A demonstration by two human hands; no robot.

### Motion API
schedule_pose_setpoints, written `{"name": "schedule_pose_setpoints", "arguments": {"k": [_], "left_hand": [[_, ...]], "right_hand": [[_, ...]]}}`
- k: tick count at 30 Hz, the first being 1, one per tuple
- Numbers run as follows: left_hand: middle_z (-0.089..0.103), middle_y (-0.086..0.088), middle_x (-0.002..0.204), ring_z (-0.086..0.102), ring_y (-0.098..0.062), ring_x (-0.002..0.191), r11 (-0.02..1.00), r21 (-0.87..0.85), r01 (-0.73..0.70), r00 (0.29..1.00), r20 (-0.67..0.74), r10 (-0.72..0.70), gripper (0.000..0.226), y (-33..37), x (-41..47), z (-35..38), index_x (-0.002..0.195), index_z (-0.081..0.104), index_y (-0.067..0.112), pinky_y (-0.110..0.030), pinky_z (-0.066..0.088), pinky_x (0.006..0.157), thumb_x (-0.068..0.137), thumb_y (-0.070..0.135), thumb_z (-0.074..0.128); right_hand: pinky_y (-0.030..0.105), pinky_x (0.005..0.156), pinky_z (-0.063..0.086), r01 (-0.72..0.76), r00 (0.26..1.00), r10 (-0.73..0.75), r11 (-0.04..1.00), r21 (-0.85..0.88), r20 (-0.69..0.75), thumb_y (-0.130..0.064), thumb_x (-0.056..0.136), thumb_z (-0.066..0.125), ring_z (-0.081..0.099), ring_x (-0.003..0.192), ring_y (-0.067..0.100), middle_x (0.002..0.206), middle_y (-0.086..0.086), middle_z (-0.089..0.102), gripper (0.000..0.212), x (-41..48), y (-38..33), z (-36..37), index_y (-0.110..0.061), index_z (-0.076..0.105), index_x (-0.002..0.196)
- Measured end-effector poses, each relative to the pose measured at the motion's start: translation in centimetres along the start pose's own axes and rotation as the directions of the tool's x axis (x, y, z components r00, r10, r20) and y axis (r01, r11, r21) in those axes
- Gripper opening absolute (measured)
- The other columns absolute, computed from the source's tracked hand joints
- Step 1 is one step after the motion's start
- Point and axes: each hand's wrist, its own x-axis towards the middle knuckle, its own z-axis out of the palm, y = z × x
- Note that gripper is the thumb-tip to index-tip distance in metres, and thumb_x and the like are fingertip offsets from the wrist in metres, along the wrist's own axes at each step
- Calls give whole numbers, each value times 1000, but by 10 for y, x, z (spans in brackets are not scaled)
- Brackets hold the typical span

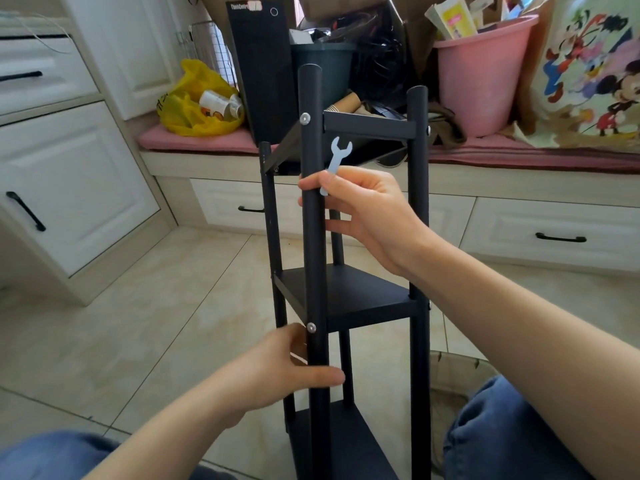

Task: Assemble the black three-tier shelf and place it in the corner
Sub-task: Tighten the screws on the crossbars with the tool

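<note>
Black three-tier shelf (349,292) stands upright on the tiled floor (156,306), right in front of the person, between their two jeans-clad knees. It is not in a corner. All three tiers sit on the posts; the top tier looks tilted, its left side lower. Right hand (370,209) is curled round the front post (313,237) between top and middle tier, fingertips showing on the post's left side. The same hand pinches a small flat wrench (337,157) against the fingers, open end pointing up, just beside the post. Left hand (277,368) grips the same post lower down, just under the middle tier, thumb across the front of the post and fingers behind it. Silver screw head (305,118) on the post at the top tier, another (311,328) at the middle tier, just above the left thumb. Behind the shelf is a window-seat surface with a pink cushion (194,140), carrying a yellow plastic bag (194,102), a black computer tower (263,71), a pink bucket (481,81) and a cartoon-print bag (595,71). White drawers (554,233) under the seat.
</note>
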Motion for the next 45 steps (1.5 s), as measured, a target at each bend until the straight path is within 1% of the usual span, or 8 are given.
{"name": "schedule_pose_setpoints", "arguments": {"k": [6,10,16,21,26,33,41,45], "left_hand": [[78,7,92,74,-5,85,961,-265,-80,997,-32,74,17,-4,10,37,104,65,20,-23,53,78,91,28,73],[73,1,83,74,-20,78,852,-480,-209,977,-144,159,13,3,13,46,105,64,16,-34,62,81,100,27,62],[51,8,62,51,-11,53,814,-377,-442,856,-450,256,21,4,19,77,81,54,39,-24,49,55,101,44,48],[48,11,59,44,-10,50,779,-329,-534,723,-655,220,28,-2,31,90,85,52,40,-35,42,51,83,67,45],[45,10,56,39,-7,47,784,-238,-574,652,-712,261,29,-8,40,89,94,53,42,-28,36,46,86,66,39],[50,1,58,51,-27,51,809,-151,-569,611,-736,292,20,-5,53,75,92,50,56,-53,48,46,87,70,37],[57,15,66,54,-10,51,829,-63,-556,549,-776,309,17,-1,75,63,91,50,60,-41,52,43,96,57,34],[56,16,64,55,-6,54,837,11,-548,499,-799,337,20,-6,84,59,88,50,41,-19,45,49,104,43,38]], "right_hand": [[37,83,60,-4,997,4,1000,-10,-72,-19,101,54,69,102,26,96,9,71,21,4,3,2,-12,74,97],[31,82,60,8,991,-16,998,-61,-136,-19,99,57,68,104,22,106,13,70,20,8,6,0,-14,75,96],[31,88,58,-1,988,-13,996,-89,-155,-19,100,55,65,110,18,110,5,71,22,11,9,-1,-18,76,92],[28,88,58,25,990,-38,995,-97,-134,-17,100,55,65,111,18,109,4,71,22,11,10,1,-16,75,93],[19,82,50,-18,988,-21,969,-248,-155,-21,100,55,63,100,-2,93,-23,69,24,8,9,-4,-23,75,88],[27,96,42,-71,993,4,817,-572,-118,-28,102,51,56,111,8,111,1,63,28,-21,29,-17,-19,76,94],[12,81,36,-246,969,176,720,-649,-172,-24,103,47,53,96,0,100,-11,52,30,-71,59,-34,-25,73,89],[14,82,41,-279,960,217,682,-676,-177,-22,104,44,55,95,4,99,-7,56,30,-91,80,-34,-23,72,93]]}}
